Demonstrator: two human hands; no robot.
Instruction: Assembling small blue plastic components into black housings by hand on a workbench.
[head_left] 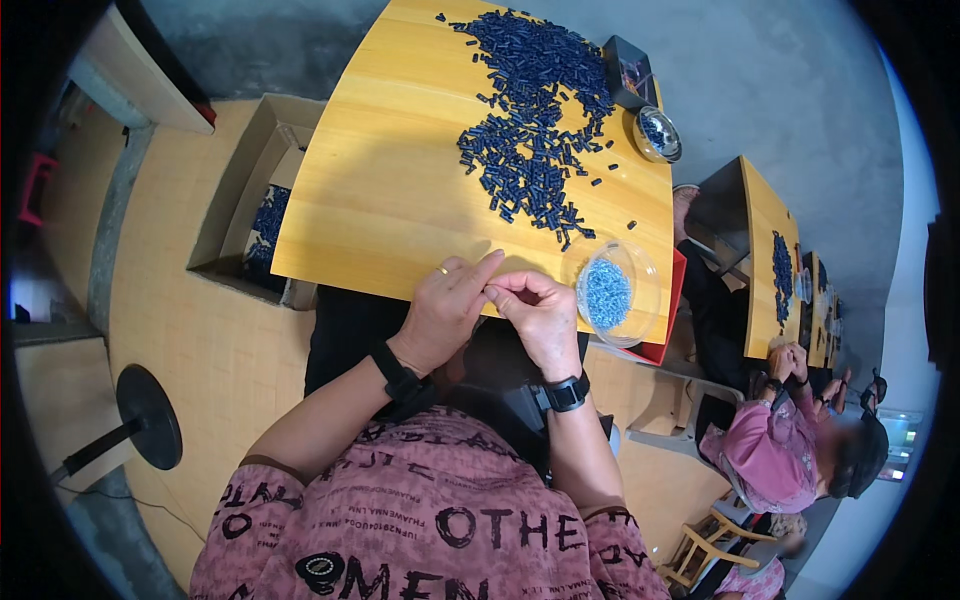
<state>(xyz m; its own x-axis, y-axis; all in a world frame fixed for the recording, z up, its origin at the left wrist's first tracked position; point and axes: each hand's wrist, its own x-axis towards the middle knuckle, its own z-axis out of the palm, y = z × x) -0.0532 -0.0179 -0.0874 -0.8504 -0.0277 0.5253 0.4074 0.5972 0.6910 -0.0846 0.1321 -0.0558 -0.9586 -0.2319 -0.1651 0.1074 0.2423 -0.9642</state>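
Observation:
Just beyond the near edge of the table (380, 180), my left hand (442, 308) and my right hand (543, 322) meet at the fingertips. Both are pinched closed, the left index finger pointing up and forward. Anything between the fingertips is too small or hidden to make out. Right beside my right hand stands a clear round plastic tub (649, 290) with many tiny light-blue pieces (606, 294) in it. Farther up the table spreads a large heap of small dark-blue cylindrical pieces (540, 60), with a few strays toward the tub.
A black box (626, 88) and a metal bowl (645, 150) of small pieces line the table's far right edge. A red object (677, 290) shows by the tub. Left of the table sits an open cardboard box (225, 215). Co-workers sit at tables (765, 200) to the right.

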